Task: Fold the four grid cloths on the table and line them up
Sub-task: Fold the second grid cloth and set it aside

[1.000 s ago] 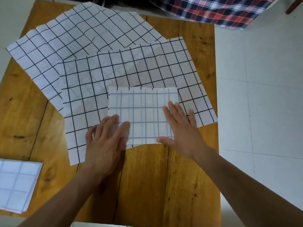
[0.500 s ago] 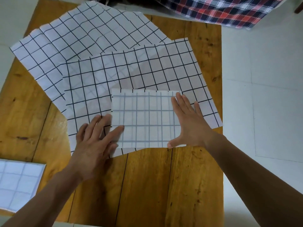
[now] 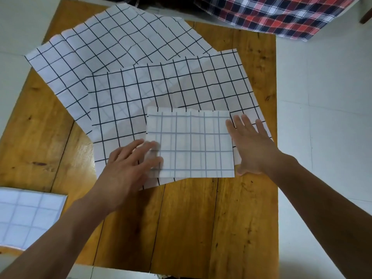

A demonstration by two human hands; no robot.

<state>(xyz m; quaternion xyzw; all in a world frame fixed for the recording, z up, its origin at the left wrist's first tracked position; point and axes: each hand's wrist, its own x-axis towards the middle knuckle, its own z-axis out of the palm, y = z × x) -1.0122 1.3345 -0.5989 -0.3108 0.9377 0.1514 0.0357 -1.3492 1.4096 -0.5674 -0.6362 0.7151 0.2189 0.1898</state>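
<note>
Between both hands, on tabletop (image 3: 237, 208): folded cloth (image 3: 191, 143), long axis left-right, lay atop flat cloth (image 3: 171, 91). Left hand (image 3: 128, 170) open, fingers on left edge; right hand (image 3: 251, 146) open, flat against right edge. Equally near. Finished stack (image 3: 28, 216) far left.

**Hands flank a folded grid cloth**

A folded grid cloth (image 3: 191, 143) lies on an unfolded grid cloth (image 3: 171, 91), which overlaps a second unfolded cloth (image 3: 104, 43) on the wooden table (image 3: 201, 218). The left hand (image 3: 124, 174), fingers spread, touches the folded cloth's left edge; the right hand (image 3: 253, 146) lies flat along its right edge. Another folded grid cloth (image 3: 26, 216) sits at the table's near left corner. A red plaid fabric (image 3: 271, 13) shows beyond the table.
</note>
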